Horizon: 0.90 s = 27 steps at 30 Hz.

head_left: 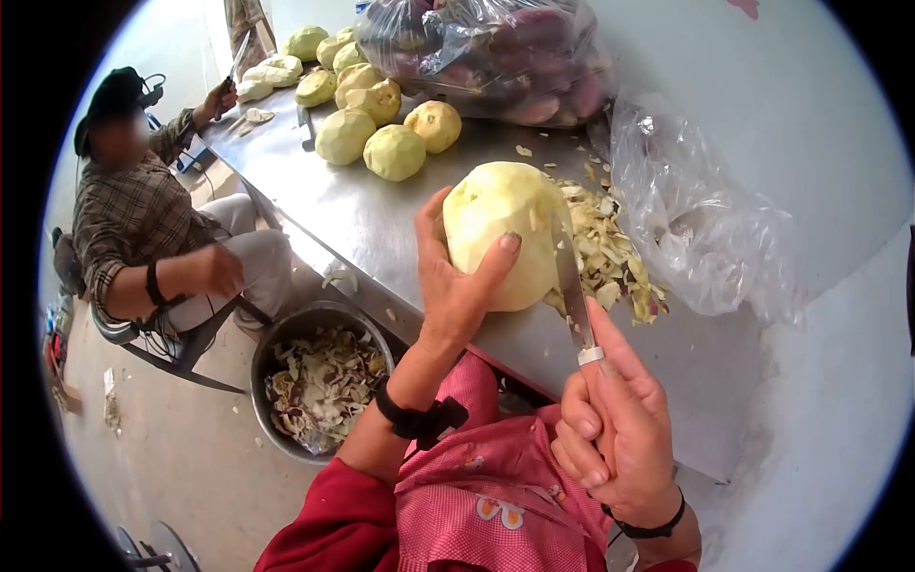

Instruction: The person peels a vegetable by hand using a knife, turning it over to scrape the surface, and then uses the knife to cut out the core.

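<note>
A large peeled, pale yellow vegetable (496, 224) is held above the metal table (381, 224). My left hand (457, 276) grips it from the left and below, thumb across its front. In my right hand (615, 429) is a knife (575, 296), its handle wrapped by my fingers. The blade points up and lies along the vegetable's right side. Behind the blade, a heap of peelings (605, 248) is on the table. Several peeled vegetables, among them a greenish one (394, 153), sit farther back on the left.
A clear bag of purple vegetables (496, 57) stands at the back, with an empty crumpled plastic bag (696, 210) on the right. A metal bowl of peelings (262, 357) is on the floor. Another person (143, 200) sits at the left. A second knife (306, 129) lies farther back.
</note>
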Motion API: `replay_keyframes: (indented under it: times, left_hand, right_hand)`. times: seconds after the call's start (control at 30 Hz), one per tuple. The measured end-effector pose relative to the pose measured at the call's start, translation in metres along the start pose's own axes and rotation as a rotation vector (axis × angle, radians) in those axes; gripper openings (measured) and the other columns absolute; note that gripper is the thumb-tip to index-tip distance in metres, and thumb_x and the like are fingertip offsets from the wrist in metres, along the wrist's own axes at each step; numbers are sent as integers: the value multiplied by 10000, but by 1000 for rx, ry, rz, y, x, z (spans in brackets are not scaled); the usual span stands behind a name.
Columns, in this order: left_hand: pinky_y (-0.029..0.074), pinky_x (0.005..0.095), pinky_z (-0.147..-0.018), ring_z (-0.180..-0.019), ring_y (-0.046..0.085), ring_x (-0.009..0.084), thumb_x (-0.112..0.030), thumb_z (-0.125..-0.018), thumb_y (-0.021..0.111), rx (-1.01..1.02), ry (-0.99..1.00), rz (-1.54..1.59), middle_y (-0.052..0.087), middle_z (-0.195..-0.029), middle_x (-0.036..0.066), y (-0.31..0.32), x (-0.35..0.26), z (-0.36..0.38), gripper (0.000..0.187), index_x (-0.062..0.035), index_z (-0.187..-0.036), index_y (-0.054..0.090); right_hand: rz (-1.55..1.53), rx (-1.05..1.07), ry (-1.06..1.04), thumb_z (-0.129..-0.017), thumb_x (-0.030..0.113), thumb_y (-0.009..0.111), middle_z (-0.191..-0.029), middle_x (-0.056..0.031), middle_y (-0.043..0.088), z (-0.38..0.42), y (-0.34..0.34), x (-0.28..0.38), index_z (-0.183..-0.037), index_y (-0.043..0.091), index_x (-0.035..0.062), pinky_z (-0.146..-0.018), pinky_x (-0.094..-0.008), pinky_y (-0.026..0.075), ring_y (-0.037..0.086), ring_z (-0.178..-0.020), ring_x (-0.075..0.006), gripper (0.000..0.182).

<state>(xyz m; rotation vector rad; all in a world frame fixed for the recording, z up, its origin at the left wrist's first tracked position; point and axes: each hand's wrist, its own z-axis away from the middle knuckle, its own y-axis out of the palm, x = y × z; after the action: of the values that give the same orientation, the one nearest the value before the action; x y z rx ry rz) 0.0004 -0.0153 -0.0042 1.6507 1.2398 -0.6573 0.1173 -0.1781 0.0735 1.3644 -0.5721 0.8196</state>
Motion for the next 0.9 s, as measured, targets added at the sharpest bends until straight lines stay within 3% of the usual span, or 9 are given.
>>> replay_keyframes:
  times: [0.67,0.73,0.83,0.9]
  left_hand:
    - [451,389,-1019,-1179,542,265,-205,-699,871,124,286,-91,499,-1282,177,2,13,7,924,-12,-1411,315]
    - [446,397,-1028,-1195,538,277,-215,-683,884,147,473,-263,497,-1292,175,-1,20,4,948,-19,-1418,319]
    - [445,406,-1032,-1207,533,287,-221,-677,891,145,595,-478,496,-1302,177,-3,21,-1,957,-20,-1420,323]
    - [452,405,-1025,-1206,534,285,-221,-676,892,153,518,-416,494,-1305,183,-2,20,-1,958,-20,-1420,323]
  right_hand:
    - [-71,-91,48,-1093,181,340,-705,-26,451,12,-4,-5,-1580,212,220,-373,-221,340,349,-394,-68,505]
    - [-71,-114,40,-1092,188,344,-698,-22,450,7,-9,-5,-1577,222,223,-370,-220,338,347,-384,-73,502]
    - [-83,-103,52,-1089,187,359,-693,-19,448,2,-24,2,-1576,229,215,-365,-224,338,349,-379,-76,505]
    - [-18,-75,62,-1086,181,371,-689,-12,445,0,-30,6,-1575,235,201,-370,-224,346,358,-385,-74,508]
